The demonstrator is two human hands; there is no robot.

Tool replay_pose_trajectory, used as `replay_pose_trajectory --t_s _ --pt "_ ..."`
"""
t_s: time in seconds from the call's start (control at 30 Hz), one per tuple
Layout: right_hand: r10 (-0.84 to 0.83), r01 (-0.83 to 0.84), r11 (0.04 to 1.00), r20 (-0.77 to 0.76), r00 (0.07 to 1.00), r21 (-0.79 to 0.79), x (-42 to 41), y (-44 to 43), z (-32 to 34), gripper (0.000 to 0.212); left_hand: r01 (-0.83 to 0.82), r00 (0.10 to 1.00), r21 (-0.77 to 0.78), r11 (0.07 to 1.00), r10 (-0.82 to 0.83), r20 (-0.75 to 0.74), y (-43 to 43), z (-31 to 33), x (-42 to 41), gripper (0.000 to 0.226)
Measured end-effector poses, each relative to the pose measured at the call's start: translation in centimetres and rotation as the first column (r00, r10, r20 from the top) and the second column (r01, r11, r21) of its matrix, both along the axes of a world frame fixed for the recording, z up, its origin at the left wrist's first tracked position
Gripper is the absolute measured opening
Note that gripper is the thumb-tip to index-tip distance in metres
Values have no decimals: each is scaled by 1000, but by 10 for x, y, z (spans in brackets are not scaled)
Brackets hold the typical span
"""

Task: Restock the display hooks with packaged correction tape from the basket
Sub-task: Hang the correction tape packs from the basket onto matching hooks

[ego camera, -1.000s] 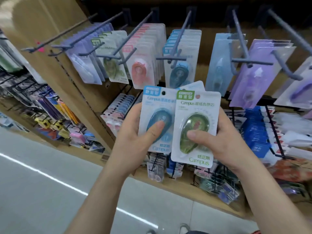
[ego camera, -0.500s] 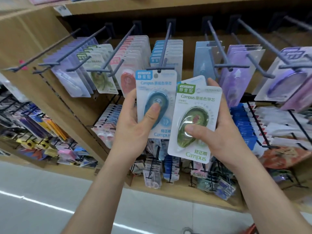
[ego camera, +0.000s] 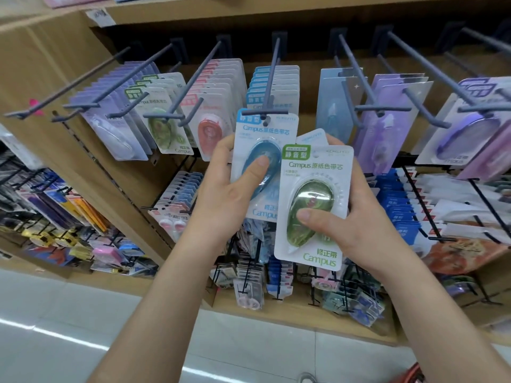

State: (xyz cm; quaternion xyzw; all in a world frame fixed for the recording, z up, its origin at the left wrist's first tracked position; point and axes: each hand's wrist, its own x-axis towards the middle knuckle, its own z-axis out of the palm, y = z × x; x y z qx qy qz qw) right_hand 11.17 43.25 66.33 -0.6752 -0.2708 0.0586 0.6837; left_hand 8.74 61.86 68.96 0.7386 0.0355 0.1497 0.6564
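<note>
Far left, purple packs (ego camera: 116, 128), then green row (ego camera: 163, 125), pink row (ego camera: 213, 106): all part-filled, room left on the prongs. Blue row (ego camera: 273, 84) hangs on the centre hook (ego camera: 272, 78). Left hand (ego camera: 226, 194) grips the blue pack (ego camera: 262, 150), thumb on the blister, fingers behind the card. Its header sits right at that hook's tip; cannot tell if the hole is on the prong. Judged mid-hang, not yet slid back to the row. Pack upright, long axis vertical, header up, face to camera. Right hand (ego camera: 362, 217) holds the green pack (ego camera: 312, 205), thumb across the blister, fingers wrapped behind, with at least one more card (ego camera: 312, 136) tucked behind it. Green pack upright, top leaning slightly right, tape nose down-left. Left to do: green probably goes two hooks left, plus the hidden card.
</note>
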Motion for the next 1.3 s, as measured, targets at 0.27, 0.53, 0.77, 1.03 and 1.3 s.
replay_pose_trajectory --t_s 0.27,0.53,0.77,1.03,1.3 --pt "-94 98 994 -64 993 55 3 0 -6 87 -1 995 -219 976 -20 -95 4 -10 -8 38" --pt "-177 194 974 -146 973 115 2 0 -14 72 -238 964 -130 963 218 -152 -3 -25 21 11" --pt "-172 215 966 -262 950 145 -1 2 -19 58 -283 944 -326 902 201 -264 -7 -33 57 28" --pt "-198 241 962 -277 940 129 -9 7 -19 50 -159 986 -44 986 156 -58 -28 -32 -12 19" --pt "-110 140 983 -226 968 122 -15 7 -14 45 88 992 -264 961 -109 -66 -35 -32 -24 35"
